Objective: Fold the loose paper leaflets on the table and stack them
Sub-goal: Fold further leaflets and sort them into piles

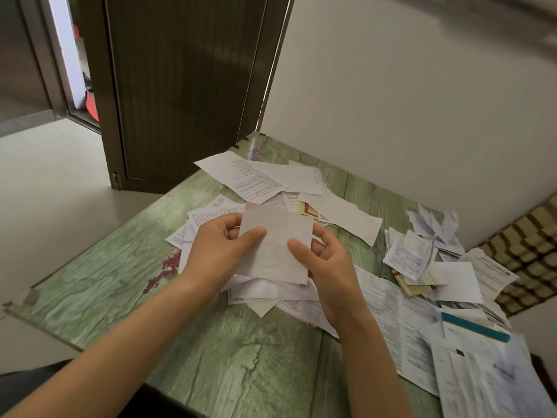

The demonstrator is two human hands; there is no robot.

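A folded white leaflet point(278, 239) is held up above the middle of the green table point(120, 273). My left hand point(220, 251) pinches its left edge, thumb on the front and fingers behind. My right hand point(324, 263) pinches its right edge the same way. Under my hands lies a heap of loose leaflets point(265, 292). More unfolded leaflets point(256, 176) are spread at the far side of the table. A pile of folded leaflets point(413, 260) sits to the right.
Large printed sheets point(407, 321) and a sheet with a teal strip point(476, 327) cover the table's right front corner. A white wall point(407, 101) stands behind the table. A dark door point(180, 86) and pale floor point(45, 191) lie to the left.
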